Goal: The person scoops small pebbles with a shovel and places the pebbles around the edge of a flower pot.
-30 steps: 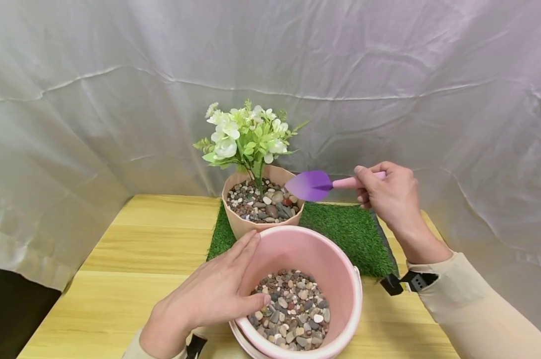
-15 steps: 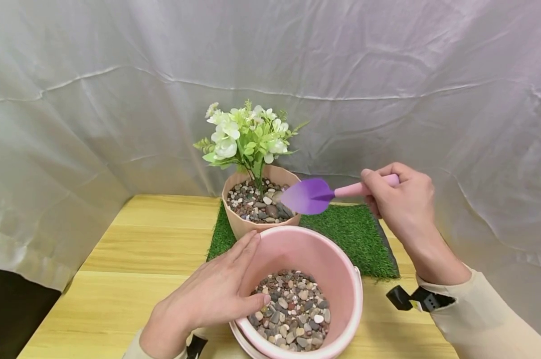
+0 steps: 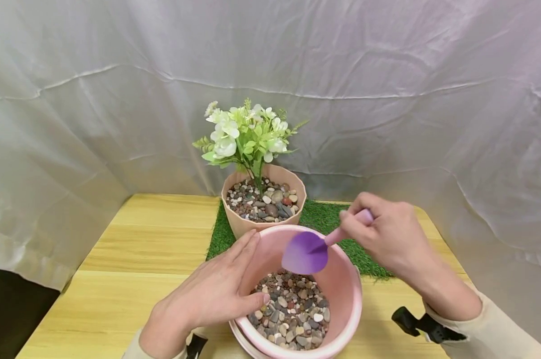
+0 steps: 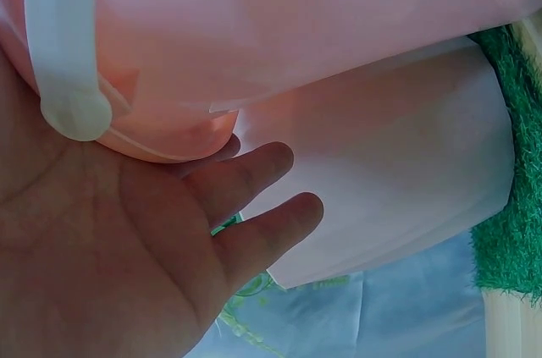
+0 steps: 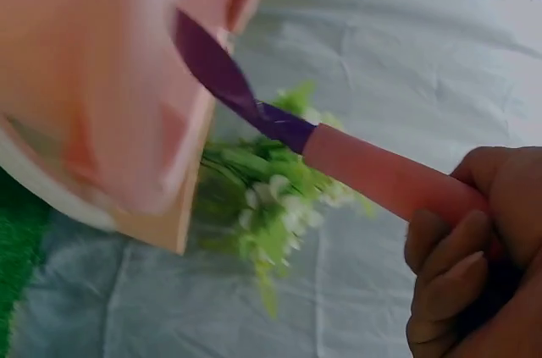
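Observation:
A pink bucket (image 3: 348,304) with pebbles (image 3: 292,311) in its bottom stands at the front. My left hand (image 3: 207,294) rests on its left rim, thumb over the inside. In the left wrist view the fingers (image 4: 267,231) lie fairly straight along the outside, near the planter wall. My right hand (image 3: 389,232) grips the pink handle of a small trowel (image 3: 305,253). Its purple blade hangs over the bucket's far inner side, above the pebbles, and no stones show on it. In the right wrist view the curled fingers (image 5: 457,269) hold the handle (image 5: 385,172).
Behind the bucket stands a peach planter (image 3: 241,222) with pebbles and white-flowered greenery (image 3: 252,132). It sits on a green turf mat (image 3: 328,214) on the wooden table (image 3: 153,249). Grey cloth (image 3: 270,50) hangs close behind. A white bucket handle (image 4: 63,36) shows in the left wrist view.
My right hand has brought the trowel from beside the planter down and towards me, over the bucket, with the blade now tipped downward. The left hand has kept its place on the rim.

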Demonstrator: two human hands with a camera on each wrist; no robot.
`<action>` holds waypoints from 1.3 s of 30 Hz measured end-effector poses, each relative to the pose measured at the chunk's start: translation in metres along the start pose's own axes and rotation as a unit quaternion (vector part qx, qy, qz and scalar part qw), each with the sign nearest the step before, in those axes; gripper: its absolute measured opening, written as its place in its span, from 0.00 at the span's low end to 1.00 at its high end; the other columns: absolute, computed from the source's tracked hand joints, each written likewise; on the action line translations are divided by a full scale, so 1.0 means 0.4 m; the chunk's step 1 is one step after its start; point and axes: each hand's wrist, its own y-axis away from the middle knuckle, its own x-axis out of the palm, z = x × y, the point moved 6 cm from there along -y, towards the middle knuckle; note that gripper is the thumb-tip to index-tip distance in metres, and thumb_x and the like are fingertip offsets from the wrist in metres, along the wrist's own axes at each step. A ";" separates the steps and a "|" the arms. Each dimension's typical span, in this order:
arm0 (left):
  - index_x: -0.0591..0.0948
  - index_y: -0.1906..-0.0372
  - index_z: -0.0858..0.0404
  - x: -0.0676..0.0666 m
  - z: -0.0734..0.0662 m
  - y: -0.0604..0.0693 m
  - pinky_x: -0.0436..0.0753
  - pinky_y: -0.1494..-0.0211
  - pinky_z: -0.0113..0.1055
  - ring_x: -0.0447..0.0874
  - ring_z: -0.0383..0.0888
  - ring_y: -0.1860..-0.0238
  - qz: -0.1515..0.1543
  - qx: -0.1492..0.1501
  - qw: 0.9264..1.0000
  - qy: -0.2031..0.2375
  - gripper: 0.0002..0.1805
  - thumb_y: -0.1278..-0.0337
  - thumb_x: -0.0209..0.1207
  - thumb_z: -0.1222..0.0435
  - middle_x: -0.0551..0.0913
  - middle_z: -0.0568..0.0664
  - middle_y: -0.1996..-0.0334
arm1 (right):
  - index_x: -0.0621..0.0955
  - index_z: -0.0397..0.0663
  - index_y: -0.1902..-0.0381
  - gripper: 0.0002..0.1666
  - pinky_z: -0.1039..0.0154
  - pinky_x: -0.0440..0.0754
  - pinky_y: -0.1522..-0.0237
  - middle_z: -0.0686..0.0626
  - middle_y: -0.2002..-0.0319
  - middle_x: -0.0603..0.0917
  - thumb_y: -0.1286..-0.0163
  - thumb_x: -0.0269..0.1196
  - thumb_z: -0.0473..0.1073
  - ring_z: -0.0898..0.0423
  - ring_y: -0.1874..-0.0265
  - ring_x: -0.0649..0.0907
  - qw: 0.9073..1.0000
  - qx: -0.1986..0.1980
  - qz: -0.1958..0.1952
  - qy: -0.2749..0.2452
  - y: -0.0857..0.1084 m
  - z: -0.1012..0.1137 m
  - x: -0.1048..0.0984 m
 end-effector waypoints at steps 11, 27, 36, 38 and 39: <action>0.46 0.13 0.58 0.000 -0.001 -0.001 0.63 0.16 0.53 0.51 0.53 0.16 -0.002 -0.004 1.000 0.001 0.58 0.35 0.58 0.35 0.40 0.50 0.13 | 0.82 0.58 0.71 0.08 0.71 0.75 0.81 0.64 0.78 0.87 0.33 0.71 0.43 0.70 0.83 0.76 0.984 -0.154 0.048 0.080 0.035 0.004 0.128; 0.46 0.13 0.58 0.000 0.001 -0.002 0.63 0.17 0.53 0.53 0.54 0.16 -0.003 -0.002 1.000 0.003 0.58 0.35 0.59 0.35 0.39 0.49 0.13 | 0.79 0.57 0.69 0.09 0.78 0.71 0.82 0.67 0.78 0.82 0.28 0.68 0.45 0.77 0.84 0.69 0.965 -0.240 0.094 0.048 0.056 0.008 0.203; 0.45 0.13 0.57 0.002 0.001 -0.002 0.64 0.17 0.53 0.54 0.54 0.16 -0.001 -0.008 1.000 0.003 0.58 0.35 0.59 0.36 0.39 0.48 0.13 | 0.82 0.57 0.68 0.07 0.80 0.74 0.80 0.66 0.73 0.89 0.29 0.68 0.41 0.77 0.81 0.75 0.967 -0.220 0.128 0.014 0.052 -0.002 0.200; 0.45 0.13 0.56 0.002 0.002 -0.002 0.64 0.17 0.54 0.55 0.55 0.17 0.000 -0.011 1.000 0.004 0.58 0.35 0.59 0.36 0.39 0.48 0.13 | 0.81 0.57 0.68 0.07 0.80 0.72 0.81 0.67 0.75 0.87 0.29 0.68 0.41 0.78 0.83 0.72 0.966 -0.223 0.127 0.022 0.054 -0.002 0.204; 0.44 0.13 0.56 0.002 0.002 -0.002 0.64 0.17 0.54 0.55 0.55 0.17 0.001 -0.012 1.000 0.005 0.58 0.35 0.60 0.36 0.39 0.48 0.13 | 0.81 0.57 0.68 0.08 0.80 0.71 0.82 0.67 0.76 0.86 0.29 0.68 0.41 0.78 0.83 0.71 0.966 -0.225 0.128 0.025 0.056 -0.002 0.206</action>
